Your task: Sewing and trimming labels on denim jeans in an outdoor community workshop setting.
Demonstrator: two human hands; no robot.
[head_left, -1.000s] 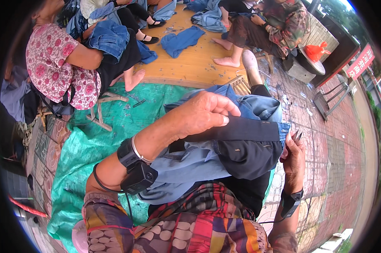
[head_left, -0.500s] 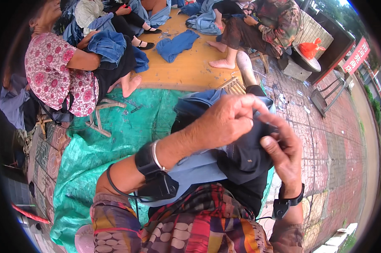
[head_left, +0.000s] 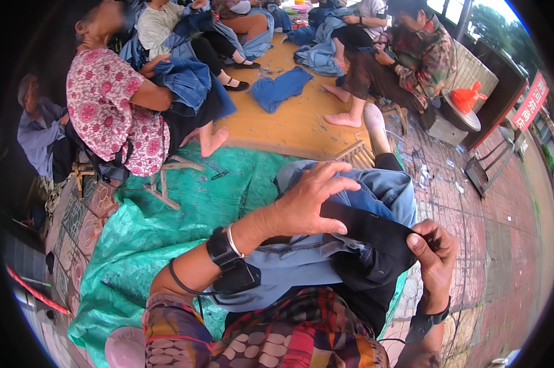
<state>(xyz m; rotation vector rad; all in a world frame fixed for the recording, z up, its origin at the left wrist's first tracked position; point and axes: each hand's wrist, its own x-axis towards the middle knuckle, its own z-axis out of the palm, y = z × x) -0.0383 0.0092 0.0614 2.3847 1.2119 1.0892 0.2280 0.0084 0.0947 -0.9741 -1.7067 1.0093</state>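
A denim garment (head_left: 384,187) lies bunched across my lap, part mid-blue and part pale blue. Along it runs a black strip of cloth (head_left: 378,236), drawn out toward the right. My right hand (head_left: 435,248) pinches the right end of this black cloth between thumb and fingers. Over the cloth's left end hovers my left hand (head_left: 307,199), open, its fingers spread and its thumb near the black edge. Whether the thumb touches the cloth I cannot tell. Small light flecks dot the black fabric.
Green sheeting (head_left: 209,202) covers the ground at left, meeting an orange board (head_left: 289,132) ahead. On the board lies a blue denim piece (head_left: 280,89). Several seated people handle denim around it. A wooden stool (head_left: 166,178) stands at left; a red bag (head_left: 468,98) sits at right.
My hands have moved apart. The left has opened from a closed pose, and the right has shifted right and down, now pinching the black cloth, which is stretched flatter. The view has shifted slightly.
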